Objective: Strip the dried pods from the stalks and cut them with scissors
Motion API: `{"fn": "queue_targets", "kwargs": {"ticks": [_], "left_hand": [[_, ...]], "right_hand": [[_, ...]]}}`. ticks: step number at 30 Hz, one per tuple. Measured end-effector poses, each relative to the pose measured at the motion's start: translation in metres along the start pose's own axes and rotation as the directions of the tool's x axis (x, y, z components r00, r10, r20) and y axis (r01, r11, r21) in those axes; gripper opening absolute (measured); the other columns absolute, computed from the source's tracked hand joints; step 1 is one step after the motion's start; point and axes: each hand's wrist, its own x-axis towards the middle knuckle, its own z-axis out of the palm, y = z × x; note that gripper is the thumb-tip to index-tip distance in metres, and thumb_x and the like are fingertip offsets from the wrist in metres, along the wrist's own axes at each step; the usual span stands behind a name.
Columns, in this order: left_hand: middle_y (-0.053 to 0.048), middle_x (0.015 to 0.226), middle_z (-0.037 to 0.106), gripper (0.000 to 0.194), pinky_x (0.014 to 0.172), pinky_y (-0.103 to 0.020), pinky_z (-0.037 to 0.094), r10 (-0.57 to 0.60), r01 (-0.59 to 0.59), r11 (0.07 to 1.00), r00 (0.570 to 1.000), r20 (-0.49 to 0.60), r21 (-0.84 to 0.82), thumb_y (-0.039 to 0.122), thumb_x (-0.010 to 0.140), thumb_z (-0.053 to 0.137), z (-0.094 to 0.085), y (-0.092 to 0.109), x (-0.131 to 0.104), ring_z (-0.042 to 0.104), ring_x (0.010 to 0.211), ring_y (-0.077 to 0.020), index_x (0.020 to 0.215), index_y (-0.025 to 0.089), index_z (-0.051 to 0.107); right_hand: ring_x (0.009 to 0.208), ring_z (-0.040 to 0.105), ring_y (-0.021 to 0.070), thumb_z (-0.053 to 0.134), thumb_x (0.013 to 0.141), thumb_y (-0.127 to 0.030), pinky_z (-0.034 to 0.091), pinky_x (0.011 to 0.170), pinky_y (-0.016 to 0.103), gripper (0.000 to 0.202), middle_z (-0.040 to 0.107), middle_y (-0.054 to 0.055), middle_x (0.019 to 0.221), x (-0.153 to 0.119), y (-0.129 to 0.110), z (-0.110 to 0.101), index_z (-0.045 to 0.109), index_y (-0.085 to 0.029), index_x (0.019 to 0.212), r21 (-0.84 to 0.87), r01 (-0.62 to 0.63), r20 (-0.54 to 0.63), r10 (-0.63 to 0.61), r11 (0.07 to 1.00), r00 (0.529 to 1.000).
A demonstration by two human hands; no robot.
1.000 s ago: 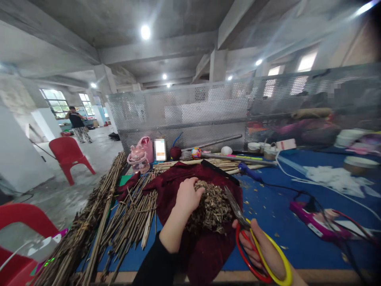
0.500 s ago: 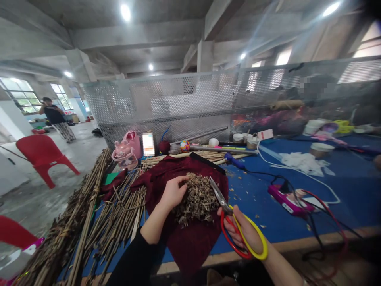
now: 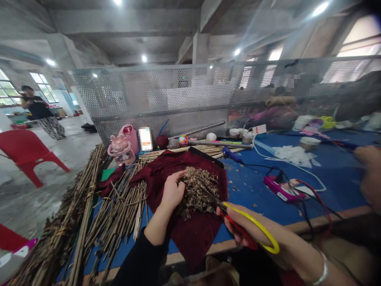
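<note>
A heap of dried brown plant pieces (image 3: pixel 198 194) lies on a dark red cloth (image 3: pixel 190 244) over the blue table. My left hand (image 3: pixel 173 191) is at the heap's left edge, fingers curled and closed; whatever is between the fingertips is hidden. Scissors with one red and one yellow handle (image 3: pixel 258 222) are in my right hand (image 3: pixel 238 226), gripped by the handles. Their dark blades point up and left over the heap, and I cannot tell how far they are parted. Left of the cloth lie many loose dry stalks (image 3: pixel 119 214).
Tied bundles of dry stalks (image 3: pixel 65 222) line the table's left side. Behind the cloth are a pink jug (image 3: pixel 122 149), a ball and several rods. A magenta power strip (image 3: pixel 281 188) with cables lies right. Another person's hand (image 3: pixel 370 171) shows at the right edge; a perforated screen (image 3: pixel 163 95) stands behind.
The scissors have swung lower and leftward, their blades now over the heap. My right forearm reaches further into view. My left hand stays by the heap, and the whole view has shifted slightly.
</note>
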Motion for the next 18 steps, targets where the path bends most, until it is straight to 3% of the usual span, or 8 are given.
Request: {"fn": "queue_targets", "kwargs": {"ticks": [3, 6, 9, 12, 14, 18], "left_hand": [[-0.009, 0.108, 0.065, 0.030, 0.094, -0.035, 0.041, -0.048, 0.048, 0.998, 0.999, -0.025, 0.030, 0.023, 0.082, 0.047, 0.000, 0.002, -0.001, 0.058, 0.101, -0.0209, 0.105, 0.015, 0.064], [-0.010, 0.105, 0.065, 0.037, 0.092, -0.037, 0.042, -0.006, 0.008, 0.997, 1.000, -0.019, 0.083, 0.041, 0.077, 0.057, 0.007, 0.005, -0.005, 0.058, 0.099, -0.0235, 0.104, 0.016, 0.064], [-0.008, 0.098, 0.065, 0.028, 0.089, -0.034, 0.044, 0.063, -0.060, 0.992, 0.998, -0.025, 0.109, 0.032, 0.072, 0.064, 0.015, 0.007, -0.008, 0.059, 0.094, -0.0209, 0.095, 0.017, 0.067], [-0.006, 0.090, 0.065, 0.015, 0.085, -0.030, 0.046, 0.071, -0.070, 0.995, 0.997, -0.011, 0.066, 0.015, 0.072, 0.059, 0.017, 0.005, -0.007, 0.059, 0.086, -0.0163, 0.084, 0.017, 0.068], [-0.006, 0.092, 0.066, 0.021, 0.087, -0.029, 0.045, 0.083, -0.083, 0.996, 0.997, 0.004, 0.024, 0.009, 0.070, 0.056, 0.016, 0.003, -0.006, 0.059, 0.088, -0.0156, 0.086, 0.016, 0.067], [-0.007, 0.100, 0.064, 0.035, 0.088, -0.031, 0.044, 0.052, -0.051, 0.996, 0.999, 0.009, -0.068, 0.008, 0.066, 0.056, 0.014, 0.004, -0.007, 0.058, 0.093, -0.0166, 0.100, 0.015, 0.061]], "right_hand": [[0.036, 0.040, 0.0047, 0.037, 0.077, -0.070, 0.031, 0.033, 0.014, 0.052, 0.051, -0.004, 0.058, -0.001, -0.005, 0.002, 0.051, -0.021, 0.090, 0.011, -0.044, -0.040, 0.045, 0.999, 0.998], [0.034, 0.038, 0.0046, 0.032, 0.078, -0.071, 0.029, 0.032, 0.014, 0.053, 0.049, -0.005, 0.054, 0.002, -0.005, 0.005, 0.049, -0.022, 0.088, 0.007, -0.074, -0.053, 0.074, 0.997, 0.996], [0.033, 0.036, 0.0048, 0.031, 0.079, -0.071, 0.027, 0.031, 0.015, 0.053, 0.047, -0.004, 0.051, 0.001, -0.010, 0.009, 0.048, -0.021, 0.082, -0.017, -0.091, -0.048, 0.090, 0.996, 0.995], [0.036, 0.037, 0.0043, 0.034, 0.080, -0.067, 0.026, 0.032, 0.013, 0.049, 0.046, -0.004, 0.054, -0.003, -0.020, 0.013, 0.049, -0.021, 0.083, 0.023, -0.112, -0.097, 0.113, 0.993, 0.989], [0.036, 0.037, 0.0042, 0.036, 0.080, -0.066, 0.026, 0.032, 0.013, 0.048, 0.045, -0.004, 0.054, -0.003, -0.026, 0.012, 0.050, -0.021, 0.085, 0.038, -0.152, -0.125, 0.155, 0.988, 0.980], [0.034, 0.036, 0.0047, 0.034, 0.078, -0.071, 0.028, 0.031, 0.014, 0.053, 0.046, -0.004, 0.050, 0.008, -0.029, 0.005, 0.050, -0.020, 0.086, -0.016, -0.237, -0.063, 0.236, 0.971, 0.970]]}}
